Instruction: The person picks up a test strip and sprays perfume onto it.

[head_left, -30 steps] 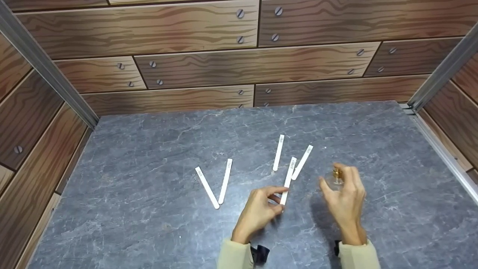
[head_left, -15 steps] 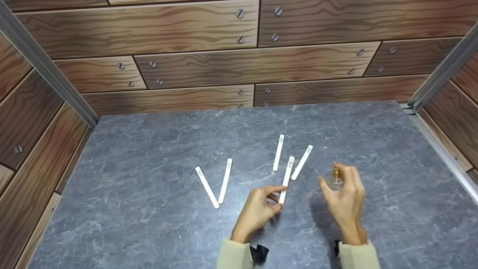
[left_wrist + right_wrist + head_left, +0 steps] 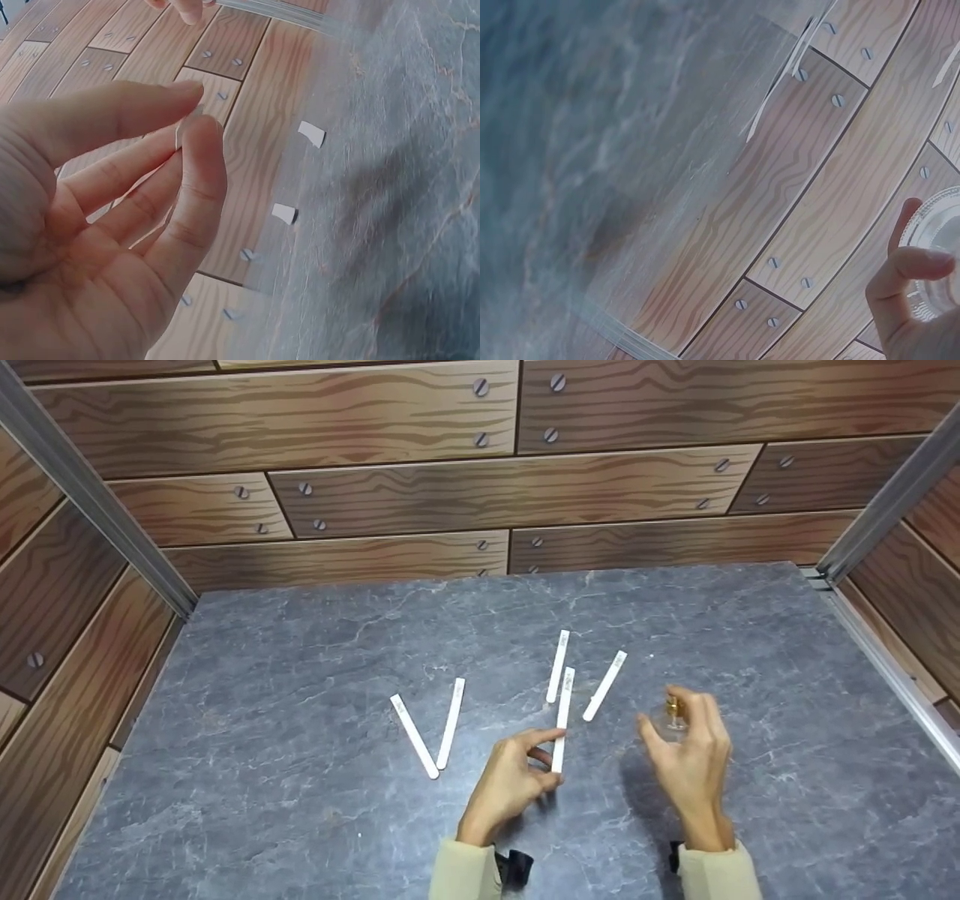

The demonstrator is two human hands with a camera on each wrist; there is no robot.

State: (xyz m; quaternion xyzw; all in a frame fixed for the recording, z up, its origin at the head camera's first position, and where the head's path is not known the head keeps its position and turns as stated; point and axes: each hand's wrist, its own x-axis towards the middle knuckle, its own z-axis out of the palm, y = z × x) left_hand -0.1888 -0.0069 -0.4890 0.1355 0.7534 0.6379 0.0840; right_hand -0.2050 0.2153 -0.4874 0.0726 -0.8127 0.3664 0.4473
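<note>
My left hand (image 3: 511, 780) pinches a white perfume test strip (image 3: 566, 697) by its lower end, its printed end pointing away from me. In the left wrist view the strip (image 3: 180, 135) shows only as a thin edge between thumb and fingers. My right hand (image 3: 691, 757) holds a clear glass perfume bottle with a gold neck (image 3: 674, 708). Its round, ridged glass base (image 3: 930, 225) faces the right wrist camera, with fingers curled about it. Just beyond the held strip lie two more strips, one upper left (image 3: 558, 664) and one to the right (image 3: 606, 684).
Left of my hands, two further white strips, one slanted (image 3: 412, 735) and one steeper (image 3: 451, 724), form a V on the grey marbled table (image 3: 262, 810). Wood-patterned panels (image 3: 390, 495) and metal rails (image 3: 892, 487) enclose the table at the back and sides.
My left hand has shifted slightly left with its strip, which turned more upright and moved away from the right-hand strip toward the upper left one. My right hand and the bottle stay nearly still.
</note>
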